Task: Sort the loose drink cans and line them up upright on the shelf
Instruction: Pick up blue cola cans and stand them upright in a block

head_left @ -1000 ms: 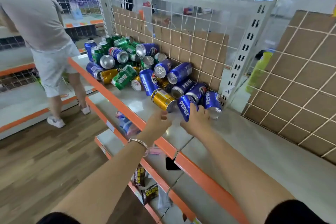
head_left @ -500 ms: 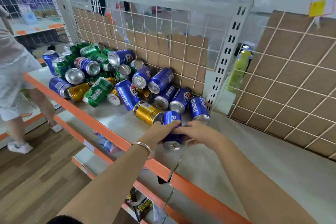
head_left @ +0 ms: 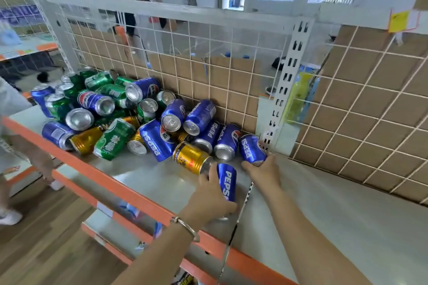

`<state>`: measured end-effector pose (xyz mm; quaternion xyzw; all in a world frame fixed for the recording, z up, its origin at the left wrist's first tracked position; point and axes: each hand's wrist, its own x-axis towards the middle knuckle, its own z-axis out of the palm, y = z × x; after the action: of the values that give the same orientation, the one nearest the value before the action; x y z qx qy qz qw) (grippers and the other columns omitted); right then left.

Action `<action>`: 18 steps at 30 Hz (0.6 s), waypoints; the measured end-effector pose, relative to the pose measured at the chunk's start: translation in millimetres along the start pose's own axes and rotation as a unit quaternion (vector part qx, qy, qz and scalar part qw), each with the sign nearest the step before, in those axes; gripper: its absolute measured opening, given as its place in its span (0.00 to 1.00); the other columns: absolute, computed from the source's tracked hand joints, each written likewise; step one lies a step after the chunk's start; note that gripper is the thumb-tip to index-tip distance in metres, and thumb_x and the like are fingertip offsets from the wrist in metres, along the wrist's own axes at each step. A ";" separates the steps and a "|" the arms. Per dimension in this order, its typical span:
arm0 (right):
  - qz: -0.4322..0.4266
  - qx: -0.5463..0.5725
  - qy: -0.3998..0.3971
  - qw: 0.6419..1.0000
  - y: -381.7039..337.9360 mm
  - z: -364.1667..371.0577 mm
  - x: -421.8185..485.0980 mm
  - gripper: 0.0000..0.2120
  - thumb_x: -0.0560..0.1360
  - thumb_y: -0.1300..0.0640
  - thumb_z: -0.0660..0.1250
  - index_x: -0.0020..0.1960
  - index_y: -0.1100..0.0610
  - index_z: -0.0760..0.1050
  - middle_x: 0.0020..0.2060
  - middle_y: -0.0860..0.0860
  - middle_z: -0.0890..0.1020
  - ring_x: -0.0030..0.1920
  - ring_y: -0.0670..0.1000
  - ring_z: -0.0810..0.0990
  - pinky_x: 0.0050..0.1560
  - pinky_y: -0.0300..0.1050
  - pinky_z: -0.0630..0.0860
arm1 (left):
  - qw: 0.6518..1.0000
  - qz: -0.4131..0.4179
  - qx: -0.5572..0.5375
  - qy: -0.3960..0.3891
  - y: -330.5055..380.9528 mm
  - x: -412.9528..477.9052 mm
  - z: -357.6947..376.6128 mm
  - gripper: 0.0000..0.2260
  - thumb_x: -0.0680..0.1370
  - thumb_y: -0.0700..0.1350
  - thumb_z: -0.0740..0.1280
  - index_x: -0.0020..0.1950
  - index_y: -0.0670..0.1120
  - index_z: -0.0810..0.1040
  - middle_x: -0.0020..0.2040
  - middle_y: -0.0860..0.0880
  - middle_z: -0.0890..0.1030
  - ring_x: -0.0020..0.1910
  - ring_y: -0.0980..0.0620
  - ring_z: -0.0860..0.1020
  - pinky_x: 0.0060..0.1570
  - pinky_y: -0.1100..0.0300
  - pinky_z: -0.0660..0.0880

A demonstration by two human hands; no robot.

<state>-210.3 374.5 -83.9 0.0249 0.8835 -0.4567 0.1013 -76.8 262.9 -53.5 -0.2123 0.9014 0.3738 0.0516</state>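
On the grey shelf (head_left: 324,203) a heap of cans (head_left: 115,109) lies mostly toppled beyond both hands. No row shows yet, so sorting looks barely begun. The left hand (head_left: 208,196) wraps a blue Pepsi can (head_left: 225,183). Just beyond it, the right hand (head_left: 262,172) curls round a second Pepsi can (head_left: 251,149).

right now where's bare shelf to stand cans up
Widest bare patch: grey metal shelf right of the white slotted post, between the cardboard-backed wire grid and the orange front rail. A narrow strip: between heap of loose cans and that rail. Crowded: the heap, plus the left hand gripping the front blue Pepsi can and right hand gripping the rear blue Pepsi can.
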 end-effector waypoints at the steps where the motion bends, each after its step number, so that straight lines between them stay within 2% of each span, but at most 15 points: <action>1: -0.001 0.004 0.015 1.000 -2.4 0.0 -4.1 0.41 0.57 0.39 0.72 0.63 0.56 0.65 0.55 0.56 0.78 0.54 0.59 0.78 0.57 0.55 0.75 | 1.000 -0.007 -0.008 0.004 -1.9 0.1 -1.5 0.50 0.64 0.52 0.74 0.76 0.54 0.44 0.67 0.46 0.60 0.64 0.44 0.70 0.60 0.53 0.72; 5: -0.022 -0.002 0.003 1.000 1.9 -5.6 -10.4 0.41 0.61 0.43 0.75 0.68 0.56 0.64 0.58 0.57 0.77 0.56 0.59 0.77 0.57 0.53 0.75 | 0.999 -0.015 -0.008 0.037 -7.2 0.4 -5.3 0.44 0.64 0.58 0.72 0.73 0.56 0.50 0.62 0.46 0.67 0.58 0.45 0.72 0.59 0.49 0.74; 9: -0.057 -0.071 0.008 0.996 12.6 -11.8 -32.0 0.39 0.63 0.42 0.75 0.69 0.53 0.64 0.56 0.56 0.78 0.56 0.58 0.76 0.56 0.51 0.74 | 0.999 -0.003 0.041 -0.004 -5.0 4.2 -10.2 0.44 0.70 0.60 0.69 0.76 0.50 0.44 0.70 0.43 0.60 0.69 0.44 0.62 0.65 0.51 0.65; 14: -0.101 -0.155 -0.004 0.983 20.8 -19.4 -68.5 0.37 0.65 0.43 0.73 0.70 0.51 0.63 0.61 0.55 0.73 0.61 0.56 0.70 0.60 0.48 0.69 | 0.997 -0.005 0.059 -0.050 -12.0 9.0 -22.8 0.46 0.70 0.61 0.69 0.76 0.51 0.44 0.73 0.44 0.56 0.73 0.44 0.56 0.69 0.50 0.60; 16: -0.110 -0.157 -0.019 0.981 24.8 -22.9 -79.9 0.38 0.65 0.45 0.73 0.71 0.50 0.62 0.62 0.53 0.71 0.63 0.55 0.69 0.61 0.47 0.68 | 0.996 -0.014 0.080 -0.026 -18.6 4.6 -24.7 0.46 0.70 0.65 0.67 0.77 0.50 0.44 0.74 0.45 0.56 0.73 0.44 0.55 0.70 0.48 0.58; 18: -0.114 -0.157 -0.022 0.981 29.7 -25.8 -89.4 0.39 0.65 0.45 0.73 0.72 0.49 0.61 0.63 0.52 0.70 0.63 0.53 0.68 0.62 0.46 0.68 | 0.996 -0.014 0.078 0.028 -24.6 -8.0 -19.4 0.45 0.69 0.67 0.65 0.76 0.51 0.46 0.72 0.45 0.59 0.71 0.44 0.59 0.69 0.49 0.60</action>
<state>-122.8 417.1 -75.2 -0.1026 0.9389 -0.3209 0.0704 -57.9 236.6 -53.7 -0.2308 0.9257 0.2958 0.0480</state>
